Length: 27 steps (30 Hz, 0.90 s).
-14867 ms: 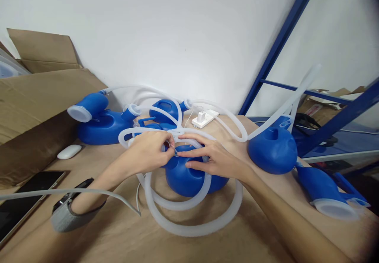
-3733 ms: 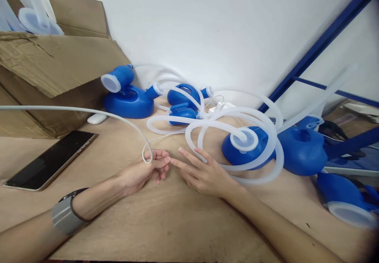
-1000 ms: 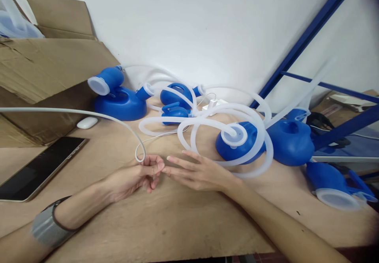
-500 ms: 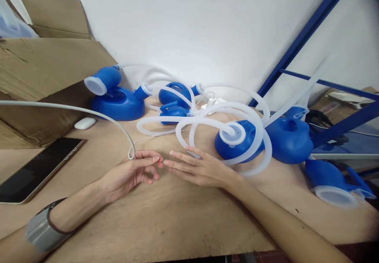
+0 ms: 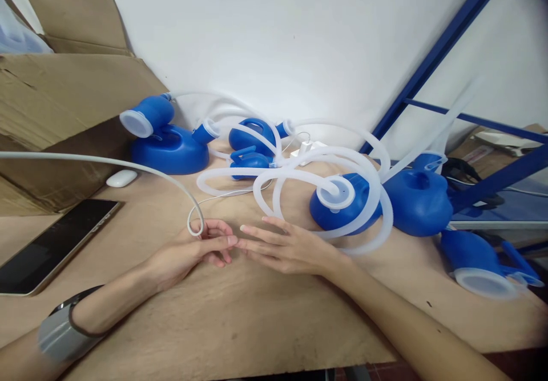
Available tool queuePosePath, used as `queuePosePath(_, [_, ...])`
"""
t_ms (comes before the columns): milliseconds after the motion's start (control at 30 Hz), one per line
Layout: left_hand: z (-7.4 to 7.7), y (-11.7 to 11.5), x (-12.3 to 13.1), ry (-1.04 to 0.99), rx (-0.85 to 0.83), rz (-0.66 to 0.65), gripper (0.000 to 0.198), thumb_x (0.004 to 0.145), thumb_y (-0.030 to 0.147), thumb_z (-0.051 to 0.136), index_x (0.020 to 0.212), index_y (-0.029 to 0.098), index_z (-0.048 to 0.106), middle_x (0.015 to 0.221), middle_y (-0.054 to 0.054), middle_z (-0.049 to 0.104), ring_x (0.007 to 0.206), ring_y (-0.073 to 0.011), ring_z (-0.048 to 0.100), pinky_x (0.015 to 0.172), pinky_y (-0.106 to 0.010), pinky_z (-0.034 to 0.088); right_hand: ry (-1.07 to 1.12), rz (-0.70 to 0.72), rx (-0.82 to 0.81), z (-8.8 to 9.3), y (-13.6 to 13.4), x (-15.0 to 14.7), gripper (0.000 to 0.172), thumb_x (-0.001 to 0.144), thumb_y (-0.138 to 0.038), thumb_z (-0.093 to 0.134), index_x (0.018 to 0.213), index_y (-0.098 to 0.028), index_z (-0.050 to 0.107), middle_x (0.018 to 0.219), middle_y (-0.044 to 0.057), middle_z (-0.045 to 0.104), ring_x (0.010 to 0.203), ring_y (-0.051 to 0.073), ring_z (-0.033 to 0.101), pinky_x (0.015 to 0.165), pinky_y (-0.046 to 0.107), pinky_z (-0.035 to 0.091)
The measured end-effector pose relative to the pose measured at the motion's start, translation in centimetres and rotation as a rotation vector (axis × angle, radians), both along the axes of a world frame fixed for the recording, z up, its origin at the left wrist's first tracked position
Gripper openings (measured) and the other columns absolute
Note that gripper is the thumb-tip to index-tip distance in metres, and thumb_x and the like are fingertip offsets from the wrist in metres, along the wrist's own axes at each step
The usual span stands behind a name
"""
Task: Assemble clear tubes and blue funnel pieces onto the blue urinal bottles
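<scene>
left of the blue bottle [image 5: 322, 216], the right hand [image 5: 291, 249] lies open and empty, nearer it; the left hand [image 5: 184, 252], half curled, touches the looped end of the cable [image 5: 128, 166], which runs off further left; whether it grips, i cannot tell

Your left hand [image 5: 188, 252] and right hand [image 5: 285, 248] lie flat on the table [image 5: 257, 324], fingertips meeting (cable [image 5: 128, 164] looping by the left), near the hose [image 5: 379, 195].

Matt brown paper covers the table [image 5: 240, 318] — glossy blue plastic bottle [image 5: 338, 212], ribbed translucent hose [image 5: 377, 198].
</scene>
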<state>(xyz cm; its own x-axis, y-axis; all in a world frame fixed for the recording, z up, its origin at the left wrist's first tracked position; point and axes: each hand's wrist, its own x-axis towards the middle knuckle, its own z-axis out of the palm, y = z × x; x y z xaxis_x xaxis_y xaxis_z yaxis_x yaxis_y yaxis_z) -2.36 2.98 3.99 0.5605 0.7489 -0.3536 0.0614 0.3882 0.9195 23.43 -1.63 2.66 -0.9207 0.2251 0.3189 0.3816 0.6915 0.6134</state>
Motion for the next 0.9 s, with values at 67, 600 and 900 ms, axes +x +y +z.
queuePosePath(67, [0.05, -0.08, 0.16, 0.044, 0.054, -0.04, 0.031, 0.071, 0.036, 0.092, 0.08, 0.017, 0.069, 0.072, 0.001, 0.068, 0.064, -0.0119, 0.063, 0.06, -0.022, 0.053, -0.012, 0.015, -0.009, 0.11, -0.21, -0.12, 0.035, 0.104, -0.015, 0.049, 0.134, -0.015, 0.068, 0.156, 0.007, 0.056, 0.147, 0.022, 0.049, 0.123, 0.044, 0.04])
queuePosePath(600, [0.0, -0.15, -0.32, -0.02, -0.212, -0.14, 0.041, 0.063, 0.039, 0.096, 0.078, 0.016, 0.066, 0.064, 0.004, 0.061, 0.055, -0.0091, 0.057, 0.05, -0.019, 0.047, 0.004, 0.012, -0.031, 0.04, -0.55, -0.57, 0.038, 0.105, -0.018, 0.049, 0.14, -0.016, 0.063, 0.168, 0.004, 0.039, 0.151, 0.022, 0.042, 0.123, 0.042, 0.041])
queuePosePath(900, [0.1, 0.58, -0.46, -0.124, -0.268, -0.016, 0.028, 0.067, 0.023, 0.091, 0.083, 0.014, 0.069, 0.08, -0.001, 0.07, 0.06, -0.0092, 0.066, 0.053, -0.016, 0.056, 0.017, -0.014, -0.016, 0.16, -0.31, 0.02, 0.036, 0.106, -0.022, 0.053, 0.14, -0.018, 0.063, 0.168, 0.004, 0.039, 0.151, 0.022, 0.043, 0.123, 0.042, 0.041])
